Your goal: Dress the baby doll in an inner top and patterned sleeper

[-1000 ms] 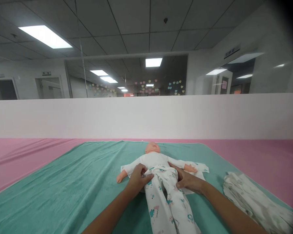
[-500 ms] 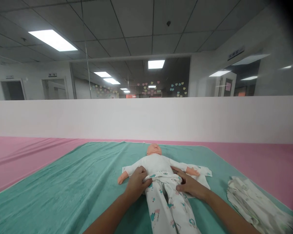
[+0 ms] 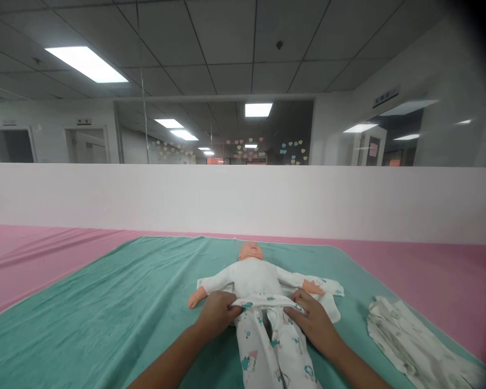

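Evenly, hands [image 3: 218, 314] [image 3: 312, 320] pinch waistband edges [image 3: 266, 300] | doll [image 3: 256, 276] between | bare green sheet [image 3: 117, 319] leftward

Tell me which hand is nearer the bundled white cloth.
Right. The right hand holds the waistband at its right end, across green sheet from the cloth; the left hand holds the left end, farther away.

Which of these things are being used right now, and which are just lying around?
In use:
- Left hand and right hand, at the waistband
- Patterned trousers
- Doll

Lying about:
- Crumpled pale cloth, right
- Green sheet, underneath
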Action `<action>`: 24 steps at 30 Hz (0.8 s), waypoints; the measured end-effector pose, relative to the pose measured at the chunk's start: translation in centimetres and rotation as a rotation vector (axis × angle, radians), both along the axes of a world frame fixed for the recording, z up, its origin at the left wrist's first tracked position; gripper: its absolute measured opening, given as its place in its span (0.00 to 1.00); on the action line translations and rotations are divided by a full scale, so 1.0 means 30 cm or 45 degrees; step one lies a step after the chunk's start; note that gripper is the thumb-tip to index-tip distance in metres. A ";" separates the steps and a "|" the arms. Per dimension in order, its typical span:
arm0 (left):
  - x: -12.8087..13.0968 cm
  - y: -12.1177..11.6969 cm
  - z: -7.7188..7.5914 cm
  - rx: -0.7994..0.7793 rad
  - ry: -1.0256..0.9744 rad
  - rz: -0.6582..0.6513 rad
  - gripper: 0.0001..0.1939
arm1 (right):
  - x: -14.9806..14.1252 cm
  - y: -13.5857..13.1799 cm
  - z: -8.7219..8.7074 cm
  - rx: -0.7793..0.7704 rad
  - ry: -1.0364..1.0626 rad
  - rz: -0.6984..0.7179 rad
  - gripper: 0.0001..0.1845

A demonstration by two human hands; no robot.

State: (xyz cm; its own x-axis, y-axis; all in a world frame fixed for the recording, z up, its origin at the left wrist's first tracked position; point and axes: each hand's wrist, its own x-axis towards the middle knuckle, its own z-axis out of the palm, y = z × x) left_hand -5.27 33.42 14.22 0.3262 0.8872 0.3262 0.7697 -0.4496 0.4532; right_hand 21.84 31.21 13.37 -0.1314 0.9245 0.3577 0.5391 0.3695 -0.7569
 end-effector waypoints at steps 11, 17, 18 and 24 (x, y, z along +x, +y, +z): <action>0.031 -0.034 0.034 -0.311 -0.367 -0.053 0.16 | -0.019 -0.006 -0.010 -0.282 0.475 -0.017 0.19; 0.005 -0.046 0.066 -0.587 -0.468 -0.173 0.19 | -0.024 -0.008 -0.017 -0.302 0.445 0.192 0.21; -0.003 -0.048 0.073 -0.616 -0.457 -0.194 0.20 | -0.025 -0.009 -0.017 -0.294 0.429 0.216 0.22; -0.021 -0.052 0.083 -0.705 -0.448 -0.265 0.26 | -0.022 -0.018 -0.014 -0.358 0.370 0.312 0.24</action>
State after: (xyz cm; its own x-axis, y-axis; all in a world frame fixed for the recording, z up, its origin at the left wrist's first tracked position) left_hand -5.88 31.84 16.69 0.4657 0.8841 -0.0393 0.4572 -0.2023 0.8660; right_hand 21.17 30.67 12.96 -0.2893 0.9451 0.1521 0.2127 0.2183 -0.9524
